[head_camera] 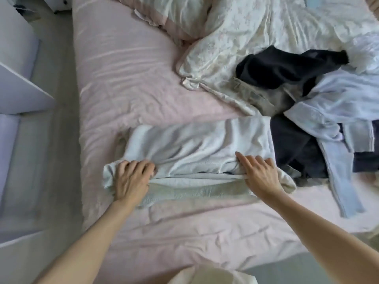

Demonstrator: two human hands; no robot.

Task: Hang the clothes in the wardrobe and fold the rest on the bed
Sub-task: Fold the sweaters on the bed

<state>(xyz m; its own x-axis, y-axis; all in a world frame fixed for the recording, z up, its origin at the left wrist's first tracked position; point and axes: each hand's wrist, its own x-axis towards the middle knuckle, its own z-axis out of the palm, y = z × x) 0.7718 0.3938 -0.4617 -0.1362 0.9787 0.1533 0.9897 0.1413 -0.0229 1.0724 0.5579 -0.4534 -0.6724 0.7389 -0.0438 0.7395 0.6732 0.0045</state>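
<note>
1. Bed (127,83): pink sheet, wrinkled; fills most of the head view.
2. White garment (194,148): lies across the sheet near the bed's near edge, stretched left to right, part-folded, with a ribbed band along its near side.
3. Left hand (131,179): on the garment's left end. Fingers curled, bunching the cloth beneath them; grip on the fabric looks firm.
4. Right hand (260,175): on the garment's right end. Fingers nearly straight and laid flat on top; thumb seems tucked under the fold, pinching the edge, though the cloth hides most of it.
5. Clothes pile (320,111): unsorted, just right of the white garment and touching it. Holds a dark navy piece, a pale blue one with a sleeve trailing toward the near edge, and an olive-grey one.
6. Duvet (246,37): cream, patterned, crumpled at the far side of the bed; the pile partly rests on it.
7. White furniture (18,64): left of the bed, across a strip of floor.
</note>
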